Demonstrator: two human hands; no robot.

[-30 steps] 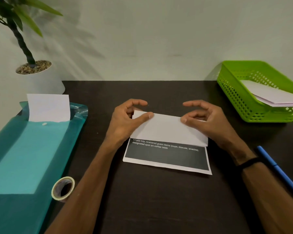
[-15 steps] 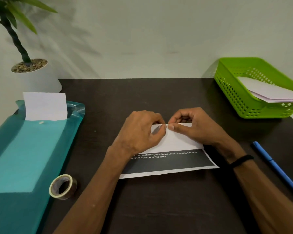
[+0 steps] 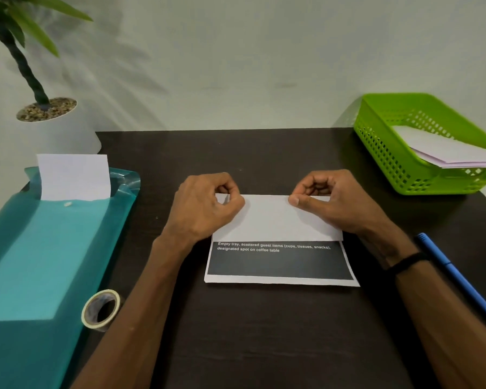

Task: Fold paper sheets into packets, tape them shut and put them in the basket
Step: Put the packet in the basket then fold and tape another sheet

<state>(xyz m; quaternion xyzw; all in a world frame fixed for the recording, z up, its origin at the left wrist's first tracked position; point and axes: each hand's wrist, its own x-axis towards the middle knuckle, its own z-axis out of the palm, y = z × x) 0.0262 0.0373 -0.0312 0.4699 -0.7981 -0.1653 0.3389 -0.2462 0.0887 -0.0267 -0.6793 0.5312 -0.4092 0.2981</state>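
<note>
A paper sheet [image 3: 277, 220] lies in the middle of the dark table, its top part folded down as a white flap over the printed dark half. My left hand [image 3: 208, 204] pinches the top crease near its left end, fingers curled. At the right part of the same crease, my right hand [image 3: 321, 199] pinches it with thumb and curled fingers. The green basket [image 3: 387, 164] stands at the back right and holds folded white packets [image 3: 449, 155]. A tape roll [image 3: 101, 310] stands on edge at the front left.
A teal plastic folder [image 3: 40, 248] with white sheets [image 3: 73, 176] sticking out lies along the left. A blue pen [image 3: 460, 279] lies at the right by my forearm. A potted plant [image 3: 59, 130] stands at the back left against the wall.
My hands met at the middle of the top crease, then slid apart along it toward its two ends. The sheet has stayed where it was.
</note>
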